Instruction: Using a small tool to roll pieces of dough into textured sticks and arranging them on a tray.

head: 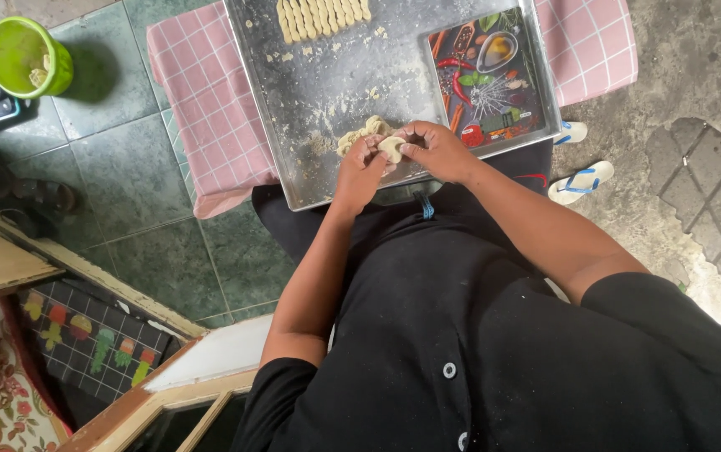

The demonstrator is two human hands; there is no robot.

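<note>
Both my hands meet over the near edge of a metal baking tray (293, 100). My left hand (362, 167) and my right hand (436, 149) pinch a small pale piece of dough (391, 147) between their fingers. A lump of the same dough (359, 134) lies on the tray just beyond my left hand. At the tray's far edge lies a row of several shaped dough pieces (320, 17). Crumbs are scattered across the tray.
A picture mat with spices and chillies (488, 79) lies on the tray's right part. The tray rests on a pink checked cloth (210, 100). A green plastic cup (25, 57) stands on the tiled floor at far left. White sandals (582, 180) lie at right. A wooden frame (9, 259) is at lower left.
</note>
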